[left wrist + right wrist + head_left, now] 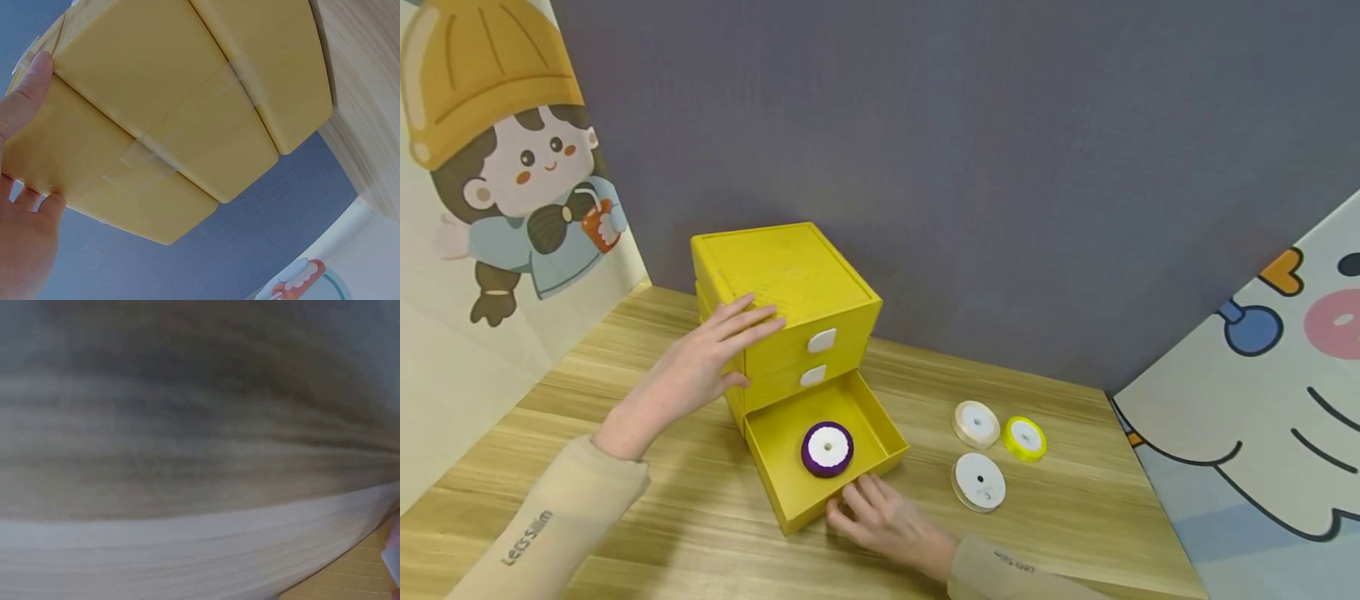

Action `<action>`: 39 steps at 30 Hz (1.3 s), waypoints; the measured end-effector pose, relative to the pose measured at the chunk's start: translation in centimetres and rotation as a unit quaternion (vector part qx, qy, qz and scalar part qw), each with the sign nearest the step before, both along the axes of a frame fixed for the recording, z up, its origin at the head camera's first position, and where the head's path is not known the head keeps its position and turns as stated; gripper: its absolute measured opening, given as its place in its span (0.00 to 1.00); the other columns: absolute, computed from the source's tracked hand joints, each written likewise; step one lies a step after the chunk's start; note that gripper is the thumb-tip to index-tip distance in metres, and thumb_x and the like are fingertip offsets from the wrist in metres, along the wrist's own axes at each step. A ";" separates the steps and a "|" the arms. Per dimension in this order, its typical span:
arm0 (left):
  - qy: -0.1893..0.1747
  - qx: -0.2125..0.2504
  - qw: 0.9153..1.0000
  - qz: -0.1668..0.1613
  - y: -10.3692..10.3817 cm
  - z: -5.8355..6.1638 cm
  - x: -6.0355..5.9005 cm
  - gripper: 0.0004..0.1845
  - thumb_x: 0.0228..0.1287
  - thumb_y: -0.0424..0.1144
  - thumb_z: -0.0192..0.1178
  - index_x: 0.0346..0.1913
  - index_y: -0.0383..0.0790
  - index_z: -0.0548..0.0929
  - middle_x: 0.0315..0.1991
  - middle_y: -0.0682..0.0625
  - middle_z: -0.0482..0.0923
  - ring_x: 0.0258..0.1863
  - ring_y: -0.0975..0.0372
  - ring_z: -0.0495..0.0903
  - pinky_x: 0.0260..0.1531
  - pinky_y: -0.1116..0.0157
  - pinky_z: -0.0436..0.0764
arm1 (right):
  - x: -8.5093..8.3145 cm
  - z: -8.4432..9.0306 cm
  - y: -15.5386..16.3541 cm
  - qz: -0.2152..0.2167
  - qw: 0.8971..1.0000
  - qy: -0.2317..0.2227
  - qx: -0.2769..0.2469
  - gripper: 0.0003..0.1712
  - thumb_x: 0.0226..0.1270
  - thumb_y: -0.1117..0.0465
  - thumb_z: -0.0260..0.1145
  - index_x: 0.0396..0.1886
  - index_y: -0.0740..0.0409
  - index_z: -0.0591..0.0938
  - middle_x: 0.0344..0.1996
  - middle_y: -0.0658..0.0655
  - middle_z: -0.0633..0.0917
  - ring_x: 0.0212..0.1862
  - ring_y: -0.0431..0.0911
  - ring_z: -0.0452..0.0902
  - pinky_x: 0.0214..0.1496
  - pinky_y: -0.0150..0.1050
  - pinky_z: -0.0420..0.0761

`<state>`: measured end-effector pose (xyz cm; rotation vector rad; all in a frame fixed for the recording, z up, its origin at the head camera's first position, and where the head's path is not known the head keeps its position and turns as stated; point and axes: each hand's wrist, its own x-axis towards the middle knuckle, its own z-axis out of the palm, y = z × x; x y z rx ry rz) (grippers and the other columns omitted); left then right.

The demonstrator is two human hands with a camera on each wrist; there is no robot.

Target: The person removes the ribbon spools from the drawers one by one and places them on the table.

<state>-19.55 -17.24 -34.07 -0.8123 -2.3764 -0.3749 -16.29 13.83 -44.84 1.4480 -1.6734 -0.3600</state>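
Note:
A yellow three-drawer storage box [786,271] stands against the back wall, its bottom drawer [765,479] pulled out. Inside that drawer lies a purple ribbon spool [827,448] with a white face. My left hand [711,350] rests on the box's upper left edge, fingers stretched over the top and thumb lower down at the side; the left wrist view shows the box's taped side [181,119] beside the thumb. At the drawer's front, my right hand [883,521] grips the front panel with bent fingers; its handle is hidden in the head view.
Right of the drawer, on the wooden table [1075,533], lie a cream ribbon spool [976,424], a bright yellow ribbon spool [1025,438] and a white-faced spool [979,482]. White handles [822,340] mark the two upper drawers. Cartoon-printed panels flank the table; cloth mostly fills the right wrist view.

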 end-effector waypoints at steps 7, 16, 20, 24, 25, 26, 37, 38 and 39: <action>-0.001 0.002 1.000 -0.002 0.0 0.0 -0.2 0.52 0.28 0.26 0.79 0.67 0.45 0.70 0.67 0.45 0.69 0.71 0.47 0.61 0.54 0.51 0.82 | -0.1 -1.7 0.6 -0.012 0.998 -0.067 -0.008 0.23 0.73 0.67 0.37 0.39 0.45 0.79 0.34 0.48 0.78 0.38 0.44 0.77 0.47 0.33 0.85; 0.001 0.003 1.000 -0.004 0.0 0.1 -0.3 0.52 0.27 0.26 0.79 0.66 0.44 0.71 0.67 0.45 0.69 0.71 0.48 0.61 0.57 0.50 0.80 | 0.9 1.2 1.6 -0.081 0.978 -0.174 0.081 0.20 0.44 0.60 0.66 0.42 0.45 0.78 0.43 0.47 0.81 0.48 0.43 0.78 0.53 0.36 0.82; 0.002 0.001 1.000 -0.005 0.0 0.1 -0.4 0.53 0.28 0.26 0.79 0.67 0.45 0.70 0.67 0.45 0.69 0.71 0.48 0.61 0.53 0.51 0.82 | 0.5 3.4 1.7 -0.087 0.966 -0.227 0.087 0.21 0.45 0.55 0.74 0.41 0.43 0.80 0.38 0.44 0.82 0.44 0.39 0.79 0.51 0.33 0.81; 0.004 0.000 1.000 -0.002 0.0 0.2 -0.3 0.53 0.28 0.26 0.79 0.67 0.45 0.70 0.67 0.46 0.69 0.71 0.47 0.62 0.51 0.52 0.84 | 0.0 6.1 1.5 -0.123 0.919 -0.361 0.101 0.20 0.49 0.55 0.74 0.44 0.45 0.82 0.34 0.44 0.82 0.38 0.37 0.78 0.44 0.30 0.81; 0.004 0.000 1.000 -0.001 0.0 0.2 -0.3 0.53 0.27 0.26 0.79 0.67 0.45 0.70 0.67 0.46 0.70 0.71 0.47 0.62 0.50 0.52 0.84 | -0.2 6.8 1.4 -0.138 0.902 -0.393 0.111 0.20 0.50 0.56 0.74 0.45 0.45 0.82 0.34 0.44 0.82 0.36 0.37 0.78 0.42 0.29 0.81; 0.004 0.000 1.000 0.000 0.0 0.2 -0.3 0.53 0.27 0.26 0.79 0.67 0.45 0.70 0.67 0.46 0.70 0.71 0.47 0.62 0.49 0.52 0.84 | -0.3 7.5 1.3 -0.152 0.885 -0.423 0.122 0.21 0.50 0.56 0.74 0.46 0.46 0.82 0.35 0.45 0.82 0.35 0.36 0.77 0.40 0.29 0.80; 0.004 0.001 1.000 0.003 0.0 0.1 -0.2 0.53 0.28 0.26 0.79 0.67 0.46 0.70 0.67 0.45 0.70 0.70 0.47 0.62 0.50 0.51 0.84 | -2.6 11.3 -1.1 -0.196 0.784 -0.560 0.181 0.28 0.53 0.60 0.74 0.56 0.49 0.79 0.49 0.50 0.83 0.50 0.40 0.80 0.55 0.32 0.81; 0.004 0.001 1.000 0.002 0.0 0.1 -0.2 0.53 0.28 0.26 0.79 0.67 0.46 0.70 0.67 0.45 0.70 0.70 0.47 0.62 0.50 0.51 0.84 | -2.7 11.4 -1.3 -0.199 0.779 -0.566 0.182 0.28 0.53 0.60 0.74 0.56 0.49 0.79 0.51 0.49 0.83 0.51 0.40 0.80 0.56 0.32 0.81; 0.003 0.000 1.000 0.003 0.0 0.1 -0.2 0.53 0.28 0.26 0.79 0.67 0.46 0.70 0.67 0.45 0.69 0.70 0.47 0.62 0.50 0.51 0.84 | -2.8 11.5 -1.5 -0.203 0.775 -0.570 0.183 0.28 0.54 0.59 0.74 0.57 0.48 0.78 0.52 0.49 0.83 0.52 0.40 0.79 0.57 0.32 0.80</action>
